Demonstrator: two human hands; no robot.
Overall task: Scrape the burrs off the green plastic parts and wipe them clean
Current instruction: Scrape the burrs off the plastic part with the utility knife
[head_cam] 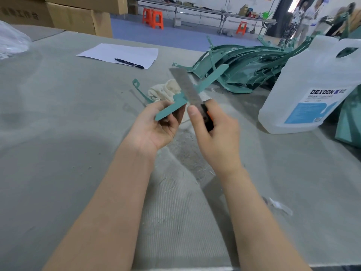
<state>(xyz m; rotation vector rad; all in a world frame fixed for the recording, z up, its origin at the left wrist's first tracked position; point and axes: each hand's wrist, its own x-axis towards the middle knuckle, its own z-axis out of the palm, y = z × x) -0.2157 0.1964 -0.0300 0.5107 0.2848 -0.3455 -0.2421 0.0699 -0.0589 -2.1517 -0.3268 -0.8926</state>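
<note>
My left hand grips one end of a long green plastic part above the table; the part runs up and to the right, its far end at the pile. My right hand holds a utility knife by its black and orange handle, thumb along the top. The long grey blade crosses over the green part near its middle. A crumpled white cloth lies on the table just behind the part. A pile of green plastic parts lies at the back right.
A large clear jug labelled DEXCON stands at the right, with more green parts beside it. A sheet of paper with a black pen lies at the back. Cardboard boxes are stacked at the back left. People stand at the far right.
</note>
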